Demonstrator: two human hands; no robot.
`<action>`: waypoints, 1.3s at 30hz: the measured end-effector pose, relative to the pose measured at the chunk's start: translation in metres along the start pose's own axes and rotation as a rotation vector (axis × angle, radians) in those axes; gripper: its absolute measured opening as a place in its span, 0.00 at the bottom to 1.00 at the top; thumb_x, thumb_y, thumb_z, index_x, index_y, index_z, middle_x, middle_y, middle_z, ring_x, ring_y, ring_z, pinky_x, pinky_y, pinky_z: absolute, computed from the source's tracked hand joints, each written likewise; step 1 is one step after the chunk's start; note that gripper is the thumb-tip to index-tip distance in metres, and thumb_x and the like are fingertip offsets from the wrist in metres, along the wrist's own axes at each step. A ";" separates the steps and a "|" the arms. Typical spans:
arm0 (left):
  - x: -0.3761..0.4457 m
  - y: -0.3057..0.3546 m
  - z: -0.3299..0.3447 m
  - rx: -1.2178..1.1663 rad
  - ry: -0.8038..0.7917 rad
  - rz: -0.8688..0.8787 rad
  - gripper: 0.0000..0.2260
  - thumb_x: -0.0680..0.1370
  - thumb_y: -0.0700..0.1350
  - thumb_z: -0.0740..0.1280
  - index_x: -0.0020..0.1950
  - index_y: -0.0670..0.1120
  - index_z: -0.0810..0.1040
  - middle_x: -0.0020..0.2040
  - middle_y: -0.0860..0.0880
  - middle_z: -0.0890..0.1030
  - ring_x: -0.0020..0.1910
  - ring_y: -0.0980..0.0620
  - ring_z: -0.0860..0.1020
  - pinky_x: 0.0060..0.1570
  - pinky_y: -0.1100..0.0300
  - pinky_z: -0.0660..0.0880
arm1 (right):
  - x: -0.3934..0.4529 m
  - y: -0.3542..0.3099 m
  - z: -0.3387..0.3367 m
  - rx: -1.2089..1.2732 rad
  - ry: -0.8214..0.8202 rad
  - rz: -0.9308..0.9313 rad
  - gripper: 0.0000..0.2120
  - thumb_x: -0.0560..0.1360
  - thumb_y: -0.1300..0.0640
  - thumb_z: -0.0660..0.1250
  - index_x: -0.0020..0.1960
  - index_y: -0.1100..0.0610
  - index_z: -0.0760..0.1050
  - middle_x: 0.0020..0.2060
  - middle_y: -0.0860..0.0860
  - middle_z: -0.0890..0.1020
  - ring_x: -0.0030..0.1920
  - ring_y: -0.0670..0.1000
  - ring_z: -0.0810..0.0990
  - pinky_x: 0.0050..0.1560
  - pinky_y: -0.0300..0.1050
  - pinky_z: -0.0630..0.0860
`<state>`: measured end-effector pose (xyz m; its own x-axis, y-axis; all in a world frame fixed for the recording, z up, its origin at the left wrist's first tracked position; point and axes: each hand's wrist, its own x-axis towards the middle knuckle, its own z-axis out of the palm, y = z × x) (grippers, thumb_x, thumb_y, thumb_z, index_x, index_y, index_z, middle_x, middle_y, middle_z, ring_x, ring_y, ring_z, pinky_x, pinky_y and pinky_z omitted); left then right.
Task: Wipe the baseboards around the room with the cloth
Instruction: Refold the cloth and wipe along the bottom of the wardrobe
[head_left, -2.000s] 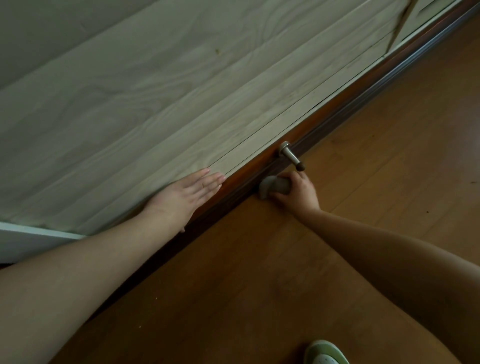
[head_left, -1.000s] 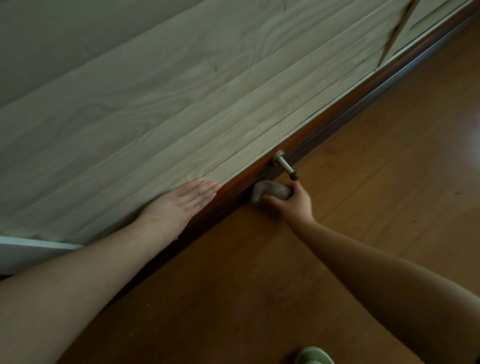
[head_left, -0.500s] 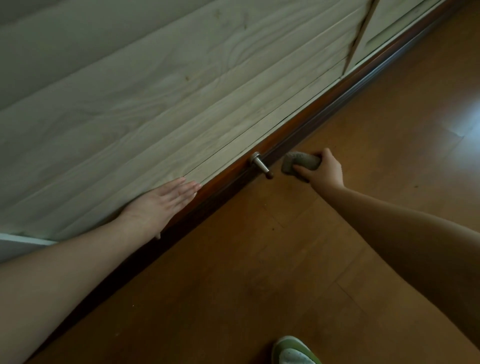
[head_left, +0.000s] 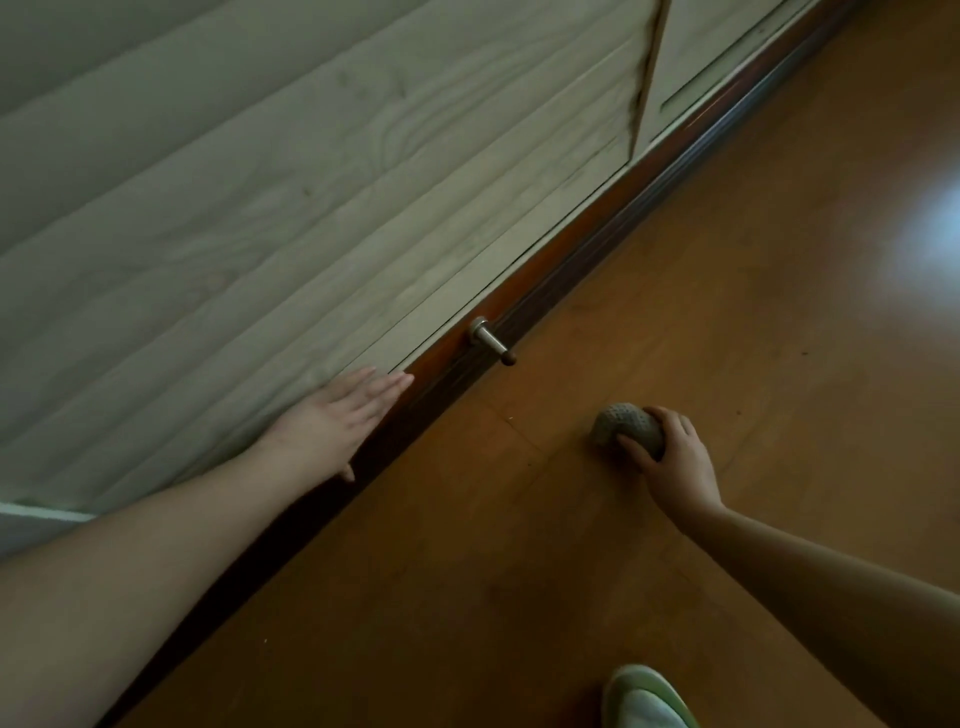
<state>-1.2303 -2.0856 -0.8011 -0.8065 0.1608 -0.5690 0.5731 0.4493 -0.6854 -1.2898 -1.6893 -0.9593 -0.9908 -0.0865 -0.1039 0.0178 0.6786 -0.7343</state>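
Observation:
A dark reddish-brown baseboard (head_left: 587, 234) runs diagonally from lower left to upper right along the foot of a pale wood-grain wall. My right hand (head_left: 672, 457) grips a bunched grey cloth (head_left: 621, 423) over the wooden floor, well clear of the baseboard. My left hand (head_left: 337, 415) lies flat with straight fingers against the wall panel, just above the baseboard.
A metal door stopper (head_left: 491, 340) sticks out from the baseboard between my hands. A vertical seam (head_left: 644, 78) splits the wall panels further right. The toe of a light green shoe (head_left: 644, 696) shows at the bottom edge. Light glares on the floor (head_left: 930, 239) at right.
My right hand wiped with the cloth from left of the door stopper to its right, then pulled the cloth back off the baseboard onto the open floor. My left hand stayed on the wall.

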 end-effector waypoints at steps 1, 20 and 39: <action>0.008 0.000 -0.005 0.020 0.005 0.008 0.48 0.79 0.68 0.50 0.72 0.32 0.27 0.71 0.34 0.21 0.70 0.36 0.22 0.63 0.41 0.18 | 0.008 -0.001 0.003 0.032 -0.007 -0.008 0.26 0.75 0.40 0.69 0.69 0.47 0.68 0.60 0.41 0.72 0.57 0.42 0.72 0.56 0.41 0.72; 0.165 -0.023 -0.072 -0.362 0.346 -0.123 0.38 0.79 0.63 0.29 0.77 0.34 0.31 0.78 0.35 0.31 0.78 0.39 0.32 0.76 0.46 0.31 | 0.100 -0.032 0.062 -0.121 -0.084 -0.164 0.34 0.74 0.39 0.69 0.74 0.54 0.63 0.74 0.52 0.67 0.74 0.54 0.66 0.73 0.49 0.62; 0.179 -0.002 -0.052 -0.587 0.514 -0.172 0.35 0.83 0.59 0.34 0.78 0.31 0.41 0.79 0.34 0.39 0.80 0.39 0.42 0.78 0.48 0.35 | 0.106 -0.017 0.074 -0.221 -0.115 -0.199 0.36 0.77 0.32 0.59 0.76 0.53 0.60 0.75 0.52 0.66 0.78 0.52 0.59 0.76 0.53 0.61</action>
<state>-1.3832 -2.0119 -0.8773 -0.9245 0.3682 -0.0984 0.3800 0.8707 -0.3121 -1.3850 -1.7641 -1.0074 -0.9500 -0.3070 -0.0576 -0.2168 0.7808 -0.5859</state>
